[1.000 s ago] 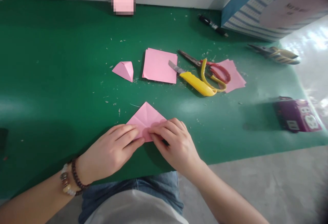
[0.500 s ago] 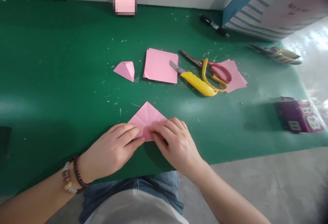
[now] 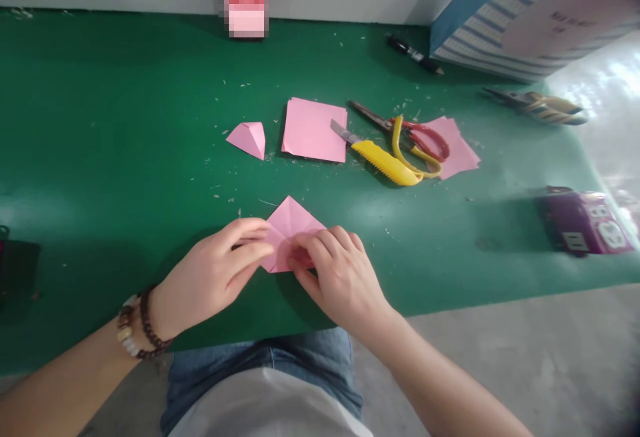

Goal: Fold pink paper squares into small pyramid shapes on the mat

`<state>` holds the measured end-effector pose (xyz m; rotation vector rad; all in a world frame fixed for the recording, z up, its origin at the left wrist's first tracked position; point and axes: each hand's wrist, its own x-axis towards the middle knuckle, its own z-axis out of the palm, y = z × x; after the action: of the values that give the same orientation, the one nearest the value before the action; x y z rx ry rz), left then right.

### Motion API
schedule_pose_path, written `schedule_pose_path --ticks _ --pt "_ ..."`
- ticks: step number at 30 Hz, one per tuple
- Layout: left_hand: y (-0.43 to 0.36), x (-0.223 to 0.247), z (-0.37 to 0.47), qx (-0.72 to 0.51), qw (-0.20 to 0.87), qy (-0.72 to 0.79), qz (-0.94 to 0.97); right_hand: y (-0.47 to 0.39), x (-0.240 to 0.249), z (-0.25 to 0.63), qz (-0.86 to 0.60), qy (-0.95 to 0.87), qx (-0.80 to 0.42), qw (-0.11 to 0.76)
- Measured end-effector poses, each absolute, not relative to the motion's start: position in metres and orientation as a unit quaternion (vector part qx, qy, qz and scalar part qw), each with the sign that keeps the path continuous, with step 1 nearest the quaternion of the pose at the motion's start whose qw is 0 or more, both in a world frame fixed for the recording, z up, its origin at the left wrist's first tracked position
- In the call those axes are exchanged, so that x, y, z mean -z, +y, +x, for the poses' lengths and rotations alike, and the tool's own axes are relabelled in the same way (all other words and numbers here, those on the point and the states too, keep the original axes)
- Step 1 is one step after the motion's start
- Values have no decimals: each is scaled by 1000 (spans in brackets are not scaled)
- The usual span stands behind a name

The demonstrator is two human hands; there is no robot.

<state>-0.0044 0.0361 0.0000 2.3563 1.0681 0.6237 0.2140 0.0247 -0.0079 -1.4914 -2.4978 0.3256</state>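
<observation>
Drawn back leftward, my left hand [image 3: 213, 267] parts its fingers at the left edge of the pink paper [image 3: 291, 217]; my right hand [image 3: 346, 271], fingers nearly closed, holds its right side. Between them on the desk [image 3: 125, 163], one corner points away.

Creased sheet [image 3: 290, 217]: pink paper, matt, between left hand [image 3: 213, 273] and right hand [image 3: 345, 277].
Paper stack [image 3: 309, 131]: matt pink paper, smooth top, beyond both hands.
Folded piece [image 3: 247, 139]: matt paper, beyond left hand.
Knife [image 3: 385, 163]: grey metal blade; plastic-looking yellow handle, ribbed edge, beyond right hand.
Scissors [image 3: 373, 115]: dull dark metal blades.
Pliers [image 3: 540, 105]: metal nose, well to right hand's right.
Tabletop [image 3: 125, 190]: smooth green, glossy sheen left of left hand.
Trousers [image 3: 193, 370]: blue denim, nearer than both hands.
</observation>
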Motion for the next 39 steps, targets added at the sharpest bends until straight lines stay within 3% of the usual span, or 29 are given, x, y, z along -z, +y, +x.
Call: schedule_pose_path --ticks 8,25,28,32,35,39 --pt "46 2 11 -149 112 328 926 23 10 213 -510 -846 -97 123" --pt "58 3 7 -114 115 290 943 22 15 214 -519 -837 -94 144" --pt "59 0 9 -117 117 291 942 17 5 217 -520 -827 -119 180" --pt "61 -3 8 -102 133 283 944 -12 -16 214 -546 -747 -256 282" --pt "61 -4 7 -95 147 286 942 -37 -20 204 -529 -649 -485 254" --pt "61 -2 5 -97 158 291 938 -50 -14 194 -526 -577 -581 229"
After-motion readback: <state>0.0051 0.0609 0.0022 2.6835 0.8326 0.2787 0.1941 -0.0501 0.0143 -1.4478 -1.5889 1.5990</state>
